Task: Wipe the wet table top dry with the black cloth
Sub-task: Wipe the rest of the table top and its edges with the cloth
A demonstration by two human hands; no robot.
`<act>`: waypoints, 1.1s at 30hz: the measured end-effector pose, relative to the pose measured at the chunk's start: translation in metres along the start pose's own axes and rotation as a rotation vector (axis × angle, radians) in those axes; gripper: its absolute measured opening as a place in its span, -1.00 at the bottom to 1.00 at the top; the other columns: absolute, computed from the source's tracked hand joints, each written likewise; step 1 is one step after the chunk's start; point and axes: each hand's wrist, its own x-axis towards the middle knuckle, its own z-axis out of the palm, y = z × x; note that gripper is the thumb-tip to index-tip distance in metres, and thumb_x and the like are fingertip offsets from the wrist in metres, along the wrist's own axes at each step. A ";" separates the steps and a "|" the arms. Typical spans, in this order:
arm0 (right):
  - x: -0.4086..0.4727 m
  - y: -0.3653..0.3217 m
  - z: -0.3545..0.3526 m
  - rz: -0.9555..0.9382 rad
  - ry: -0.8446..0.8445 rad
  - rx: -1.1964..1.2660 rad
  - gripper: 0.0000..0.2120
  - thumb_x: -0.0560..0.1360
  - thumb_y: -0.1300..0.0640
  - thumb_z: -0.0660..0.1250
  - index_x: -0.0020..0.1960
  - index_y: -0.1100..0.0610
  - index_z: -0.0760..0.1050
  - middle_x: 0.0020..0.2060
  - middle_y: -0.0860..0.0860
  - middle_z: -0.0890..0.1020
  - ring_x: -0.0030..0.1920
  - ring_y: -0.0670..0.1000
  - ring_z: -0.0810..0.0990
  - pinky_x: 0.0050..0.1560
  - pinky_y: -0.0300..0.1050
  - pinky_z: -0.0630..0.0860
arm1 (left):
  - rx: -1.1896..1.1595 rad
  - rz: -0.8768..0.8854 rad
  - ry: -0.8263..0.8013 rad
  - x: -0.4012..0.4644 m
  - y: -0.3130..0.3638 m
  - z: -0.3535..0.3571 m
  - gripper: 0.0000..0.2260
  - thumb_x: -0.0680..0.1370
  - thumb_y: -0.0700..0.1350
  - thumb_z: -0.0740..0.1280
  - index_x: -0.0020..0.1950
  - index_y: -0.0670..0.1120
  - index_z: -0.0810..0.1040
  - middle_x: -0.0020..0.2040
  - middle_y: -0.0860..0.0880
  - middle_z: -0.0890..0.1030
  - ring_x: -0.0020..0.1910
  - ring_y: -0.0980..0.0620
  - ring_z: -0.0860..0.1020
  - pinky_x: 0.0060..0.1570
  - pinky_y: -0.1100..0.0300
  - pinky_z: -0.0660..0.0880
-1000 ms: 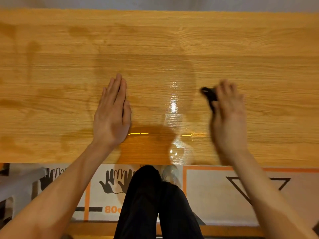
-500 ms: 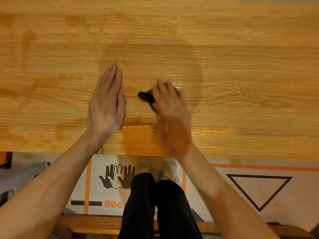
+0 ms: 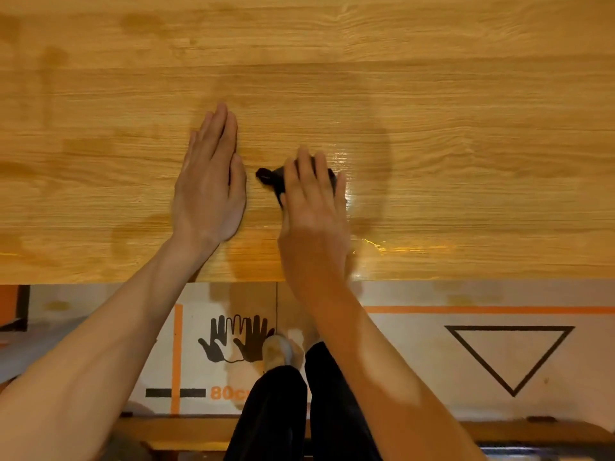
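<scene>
The wooden table top (image 3: 466,128) fills the upper half of the head view. My right hand (image 3: 312,211) lies over the black cloth (image 3: 271,179) and presses it onto the wood with straight fingers. Only the cloth's left end and a sliver at the right show; the rest is hidden under the hand. A glossy wet patch (image 3: 362,181) shines just right of that hand, and a wet streak (image 3: 399,249) runs near the front edge. My left hand (image 3: 209,188) rests flat on the table, a little left of the cloth, fingers together.
Darker damp stains (image 3: 83,151) mark the left part of the table. The table's front edge (image 3: 466,280) crosses the view below my wrists. Beneath it lie a floor mat (image 3: 416,361) with printed hands and a triangle, and my legs (image 3: 299,410) in black trousers.
My right hand swept the cloth from the right side leftwards across the wet patch and now sits close to my left hand, which has stayed flat in place.
</scene>
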 end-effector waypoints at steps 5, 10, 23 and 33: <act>-0.003 0.077 -0.050 -0.018 -0.173 -0.021 -0.55 0.63 0.23 0.15 0.51 0.16 0.24 0.52 0.07 0.24 0.55 0.07 0.11 0.53 0.03 -0.15 | -0.014 0.007 0.004 0.000 0.000 -0.001 -0.55 0.74 -0.11 0.01 0.62 -0.21 0.16 0.64 -0.12 0.13 0.64 -0.04 0.07 0.58 0.23 -0.13; -0.012 0.172 -0.103 0.432 -0.028 -0.033 -0.57 0.64 0.22 0.06 0.50 0.22 0.25 0.52 0.13 0.21 0.55 0.12 0.09 0.52 0.11 -0.10 | -0.044 0.017 -0.043 0.000 -0.002 -0.006 -0.54 0.74 -0.12 0.02 0.63 -0.21 0.13 0.65 -0.13 0.10 0.64 -0.06 0.04 0.57 0.21 -0.15; -0.011 -0.001 -0.007 -0.211 -0.110 0.019 -0.62 0.62 0.20 0.18 0.43 0.21 0.38 0.43 0.13 0.39 0.48 0.13 0.28 0.51 0.08 0.05 | -0.042 0.036 -0.055 -0.066 -0.004 -0.015 -0.54 0.74 -0.10 0.00 0.64 -0.20 0.11 0.66 -0.10 0.07 0.64 0.02 -0.01 0.58 0.22 -0.18; 0.006 0.110 -0.064 0.275 -0.013 0.067 -0.60 0.64 0.15 0.09 0.46 0.17 0.33 0.49 0.09 0.30 0.53 0.14 0.14 0.51 0.08 -0.04 | -0.001 0.066 -0.019 -0.064 -0.011 -0.010 -0.54 0.74 -0.11 0.00 0.62 -0.24 0.14 0.64 -0.15 0.12 0.64 -0.05 0.06 0.62 0.06 -0.05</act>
